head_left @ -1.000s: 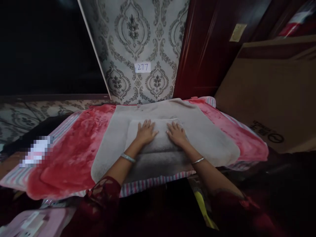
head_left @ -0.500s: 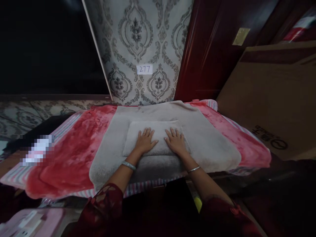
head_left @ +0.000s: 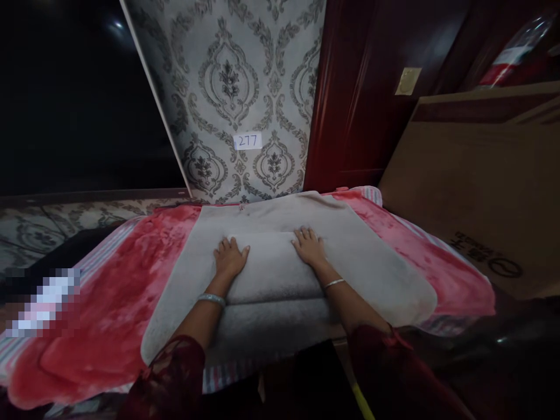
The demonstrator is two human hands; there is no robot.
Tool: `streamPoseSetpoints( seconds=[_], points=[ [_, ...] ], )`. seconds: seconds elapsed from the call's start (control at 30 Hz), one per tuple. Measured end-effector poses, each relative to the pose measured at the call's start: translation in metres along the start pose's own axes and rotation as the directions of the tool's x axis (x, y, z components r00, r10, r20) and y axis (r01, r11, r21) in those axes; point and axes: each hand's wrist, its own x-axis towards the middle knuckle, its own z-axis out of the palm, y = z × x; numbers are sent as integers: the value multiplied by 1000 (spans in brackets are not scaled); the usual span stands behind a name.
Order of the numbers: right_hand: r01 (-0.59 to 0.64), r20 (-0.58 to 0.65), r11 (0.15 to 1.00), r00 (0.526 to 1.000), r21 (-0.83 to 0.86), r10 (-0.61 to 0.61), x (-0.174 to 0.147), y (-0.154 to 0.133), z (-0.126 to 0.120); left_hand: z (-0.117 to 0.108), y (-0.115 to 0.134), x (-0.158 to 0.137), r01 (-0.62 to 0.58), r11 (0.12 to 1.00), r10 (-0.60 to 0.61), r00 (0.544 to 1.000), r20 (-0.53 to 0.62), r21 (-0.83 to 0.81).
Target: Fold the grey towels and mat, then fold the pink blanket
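A folded grey-white cloth [head_left: 271,268], plush like a towel, lies flat in front of me. My left hand [head_left: 230,258] rests on its left side, palm down with fingers spread. Over its upper right edge lies my right hand [head_left: 308,247], also flat with the fingers apart. Beneath the folded piece spreads a larger grey plush cloth [head_left: 380,280] with rounded corners. Neither hand grips anything; both press or rest on the surface.
Under the grey cloth is a red plush blanket [head_left: 100,303] over a striped cover. A dark screen [head_left: 79,105] stands at left. At right are a large cardboard box [head_left: 472,175] and a bottle [head_left: 516,52]. A label reading 277 [head_left: 248,140] is on the wall.
My left hand has moved left toward the folded cloth's side edge. My right hand has shifted slightly toward its upper right corner. The camera view has tilted up a little.
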Motion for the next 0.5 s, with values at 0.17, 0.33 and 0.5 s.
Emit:
streamPoseSetpoints(
  seconds=[0.17,0.33,0.5],
  points=[
    [-101,-131,989,985,107,114,2,14,17,5,-4,3,14,998,-17,999,-52,-59],
    [-264,-141,923,940,280,312,13,26,13,-4,-13,28,159,970,-158,987,17,-183],
    [-410,62,818,904,403,423,36,35,-4,-11,-29,65,270,918,-243,962,126,-290]
  ],
)
